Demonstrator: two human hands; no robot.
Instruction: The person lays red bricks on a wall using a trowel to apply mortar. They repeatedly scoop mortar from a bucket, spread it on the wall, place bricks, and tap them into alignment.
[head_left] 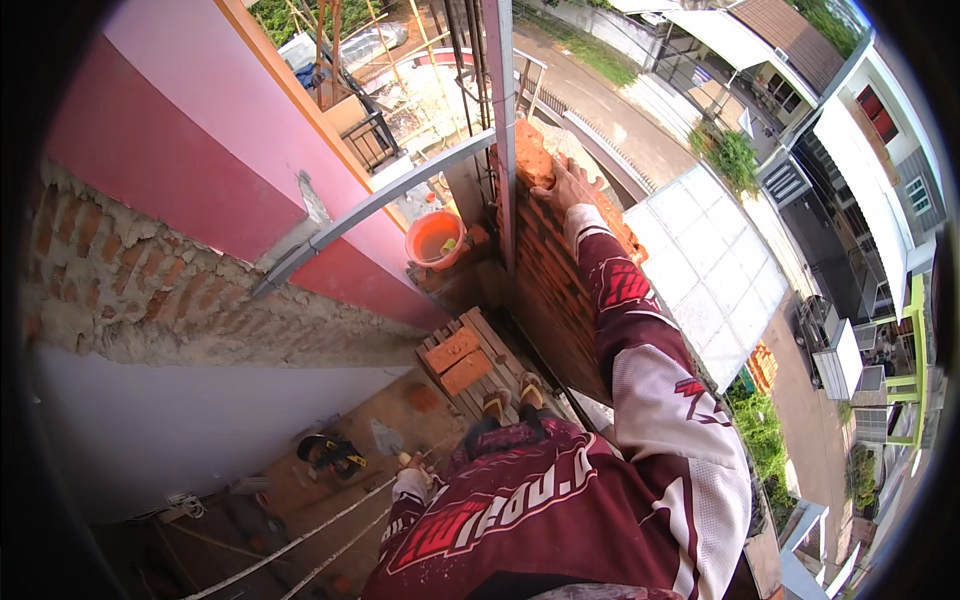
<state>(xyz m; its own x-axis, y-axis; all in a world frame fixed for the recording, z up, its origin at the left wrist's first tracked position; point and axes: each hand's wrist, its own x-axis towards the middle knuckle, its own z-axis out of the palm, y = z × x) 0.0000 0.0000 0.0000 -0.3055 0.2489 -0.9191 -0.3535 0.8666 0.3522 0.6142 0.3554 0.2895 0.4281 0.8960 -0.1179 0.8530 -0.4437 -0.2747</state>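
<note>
My right arm reaches up to the top of a brick wall [565, 275]. There my right hand [570, 188] grips the edge of an orange brick [533, 150], thumb on the near side and fingers over the top. The brick lies at the wall's end, beside an upright metal post [502, 120]. Down by my waist, my left hand [418, 474] is closed around something with a pale, rounded end. What it is stays too small to make out, and my sleeve and shirt hide part of that hand.
Two loose bricks [455, 360] lie on the wooden planks [480, 385] by my sandalled feet. An orange bucket [435, 240] stands past the planks. A curved metal bar [380, 195] crosses to the post. A black-and-yellow tool [335, 455] rests below. Beyond the wall is a drop beside a pale roof [705, 265].
</note>
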